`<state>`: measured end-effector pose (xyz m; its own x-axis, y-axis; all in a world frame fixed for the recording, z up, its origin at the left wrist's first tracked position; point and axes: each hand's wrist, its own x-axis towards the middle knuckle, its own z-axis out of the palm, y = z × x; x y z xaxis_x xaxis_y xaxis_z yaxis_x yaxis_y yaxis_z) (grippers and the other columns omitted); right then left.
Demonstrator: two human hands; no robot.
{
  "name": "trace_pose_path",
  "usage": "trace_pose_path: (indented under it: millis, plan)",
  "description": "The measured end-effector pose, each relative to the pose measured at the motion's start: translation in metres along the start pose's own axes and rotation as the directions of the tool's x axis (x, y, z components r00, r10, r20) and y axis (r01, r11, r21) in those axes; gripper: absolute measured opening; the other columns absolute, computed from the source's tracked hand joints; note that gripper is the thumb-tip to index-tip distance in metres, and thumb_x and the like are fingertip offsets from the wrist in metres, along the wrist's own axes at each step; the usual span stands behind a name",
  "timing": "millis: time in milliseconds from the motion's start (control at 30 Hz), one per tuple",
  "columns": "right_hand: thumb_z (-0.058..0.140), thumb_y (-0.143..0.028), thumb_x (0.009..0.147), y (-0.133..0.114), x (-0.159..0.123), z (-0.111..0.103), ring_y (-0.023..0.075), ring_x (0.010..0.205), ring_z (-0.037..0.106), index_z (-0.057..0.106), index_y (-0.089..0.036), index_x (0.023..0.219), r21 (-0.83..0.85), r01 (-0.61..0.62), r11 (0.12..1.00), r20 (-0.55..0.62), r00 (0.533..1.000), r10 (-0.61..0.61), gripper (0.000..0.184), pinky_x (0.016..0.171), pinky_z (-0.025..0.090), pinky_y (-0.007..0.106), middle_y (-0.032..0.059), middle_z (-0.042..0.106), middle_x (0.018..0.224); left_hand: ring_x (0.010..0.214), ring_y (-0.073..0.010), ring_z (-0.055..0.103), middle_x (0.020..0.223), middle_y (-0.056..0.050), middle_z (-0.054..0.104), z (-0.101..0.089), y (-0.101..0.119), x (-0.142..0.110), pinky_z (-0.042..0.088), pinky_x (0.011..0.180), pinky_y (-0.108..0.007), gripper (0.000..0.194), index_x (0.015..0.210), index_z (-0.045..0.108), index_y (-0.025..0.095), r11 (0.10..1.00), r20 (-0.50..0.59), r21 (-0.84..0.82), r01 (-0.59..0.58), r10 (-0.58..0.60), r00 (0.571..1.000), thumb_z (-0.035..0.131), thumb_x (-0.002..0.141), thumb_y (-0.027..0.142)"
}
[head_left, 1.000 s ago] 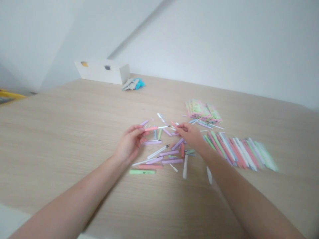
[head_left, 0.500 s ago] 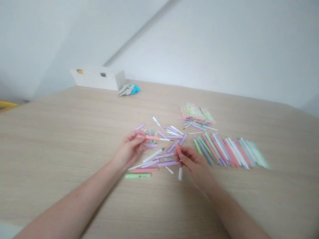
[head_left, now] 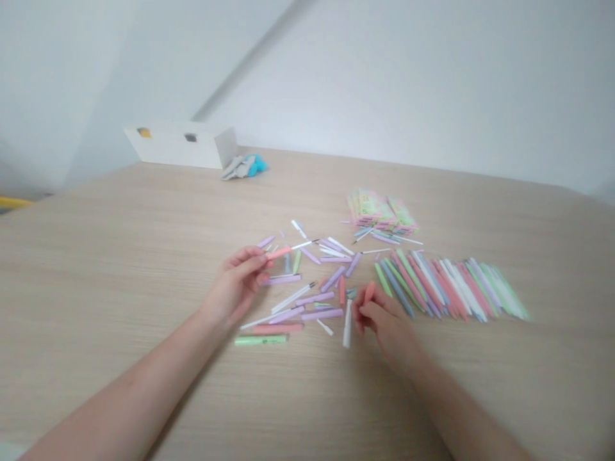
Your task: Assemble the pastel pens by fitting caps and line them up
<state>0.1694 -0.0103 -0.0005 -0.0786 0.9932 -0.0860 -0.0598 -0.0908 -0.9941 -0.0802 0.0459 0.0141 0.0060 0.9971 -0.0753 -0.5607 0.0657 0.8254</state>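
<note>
My left hand [head_left: 235,282] is closed on a coral pen barrel [head_left: 280,253], from which a white refill [head_left: 302,244] with a dark tip sticks out to the right. Between the fingertips of my right hand [head_left: 387,323] is another coral pen piece [head_left: 369,292], pointing upward. Just left of that hand lie a short coral piece [head_left: 341,290] and a white pen part [head_left: 346,326]. Loose purple barrels [head_left: 321,314], white refills [head_left: 291,299], a coral barrel [head_left: 276,328] and a green barrel [head_left: 261,340] are scattered between my hands.
A row of assembled-looking pens [head_left: 451,288] in several pastel colours lies to the right. Behind it are stacked, printed packets [head_left: 379,210]. At the back left of the wooden table [head_left: 120,256] stand a white box [head_left: 177,146] and a crumpled grey-and-blue item [head_left: 245,166].
My right hand has moved a little right with its coral piece, and a short coral piece now shows on the table beside it. The refill in my left hand now tilts upward.
</note>
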Motion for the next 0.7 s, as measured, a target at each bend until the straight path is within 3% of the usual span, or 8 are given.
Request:
trace_pose_path:
  millis: [133, 333, 400, 467, 567, 633, 700]
  plan:
    - [0.046, -0.017, 0.070, -0.002, 0.000, 0.000, 0.0090, 0.047, 0.039, 0.045, -0.020, 0.065, -0.060, -0.031, 0.998, -0.059, 0.998, 0.027, 0.006, 0.044, 0.032, 0.021, -0.0068, 0.044, 0.054, 0.055, -0.0083, 0.059, 0.064, -0.005, 0.063, 0.001, 0.001, 0.000, 0.049, 0.045, -0.011, 0.010, 0.074, 0.061, 0.010, 1.000, -0.016, -0.003, 0.005, -0.005, 1.000, 0.067, 0.068, 0.004]
    - [0.046, -0.018, 0.068, -0.007, 0.005, -0.014, 0.0089, 0.042, 0.031, 0.042, -0.022, 0.065, -0.034, 0.032, 0.999, -0.169, 0.985, -0.037, 0.007, 0.041, 0.027, 0.021, -0.0088, 0.035, 0.048, 0.054, -0.0081, 0.058, 0.065, -0.004, 0.062, -0.001, 0.004, 0.001, 0.049, 0.045, -0.011, 0.007, 0.072, 0.060, 0.010, 1.000, -0.046, -0.010, -0.021, 0.020, 0.999, 0.064, 0.069, 0.005]
    - [0.044, -0.021, 0.071, -0.011, 0.006, -0.018, 0.0099, 0.041, 0.028, 0.047, -0.022, 0.069, -0.176, 0.012, 0.984, -0.233, 0.971, -0.053, 0.003, 0.041, 0.024, 0.022, -0.0093, 0.030, 0.046, 0.055, -0.0084, 0.058, 0.065, -0.004, 0.062, -0.002, 0.005, 0.001, 0.048, 0.045, -0.011, 0.007, 0.071, 0.060, 0.010, 1.000, -0.051, -0.014, -0.026, 0.025, 0.998, 0.063, 0.069, 0.004]
    - [0.043, -0.024, 0.076, -0.014, 0.005, -0.021, 0.0117, 0.044, 0.034, 0.056, -0.020, 0.078, -0.477, -0.021, 0.879, -0.224, 0.970, -0.098, 0.014, 0.045, 0.026, 0.023, -0.0076, 0.035, 0.046, 0.054, -0.0081, 0.057, 0.065, -0.004, 0.061, -0.003, 0.005, 0.002, 0.048, 0.044, -0.011, 0.007, 0.071, 0.059, 0.011, 1.000, -0.052, -0.012, -0.020, 0.020, 0.998, 0.062, 0.070, 0.004]
    - [0.043, -0.024, 0.081, -0.016, 0.000, -0.016, 0.0153, 0.057, 0.050, 0.064, -0.019, 0.080, -0.854, 0.007, 0.521, -0.064, 0.991, -0.118, 0.022, 0.055, 0.030, 0.025, -0.0004, 0.055, 0.058, 0.055, -0.0082, 0.057, 0.065, -0.004, 0.060, -0.003, 0.004, 0.003, 0.047, 0.044, -0.011, 0.007, 0.071, 0.059, 0.010, 1.000, -0.058, -0.008, -0.021, 0.020, 0.998, 0.061, 0.070, 0.004]
    - [0.041, -0.022, 0.084, -0.013, -0.006, -0.007, 0.0169, 0.064, 0.056, 0.066, -0.019, 0.084, -0.927, 0.051, 0.372, 0.025, 0.997, -0.076, 0.025, 0.059, 0.033, 0.026, 0.0034, 0.064, 0.068, 0.057, -0.0089, 0.058, 0.065, -0.004, 0.060, -0.003, 0.003, 0.003, 0.048, 0.044, -0.011, 0.007, 0.072, 0.059, 0.010, 1.000, -0.063, -0.008, -0.026, 0.025, 0.998, 0.062, 0.070, 0.004]
    - [0.040, -0.022, 0.087, -0.009, -0.011, 0.003, 0.0187, 0.071, 0.060, 0.064, -0.020, 0.104, -0.946, 0.085, 0.314, 0.078, 0.996, -0.036, 0.030, 0.063, 0.036, 0.026, 0.0060, 0.069, 0.079, 0.057, -0.0093, 0.059, 0.065, -0.004, 0.060, -0.003, 0.003, 0.003, 0.048, 0.045, -0.012, 0.007, 0.072, 0.059, 0.010, 1.000, -0.066, -0.006, -0.025, 0.025, 0.998, 0.062, 0.070, 0.003]
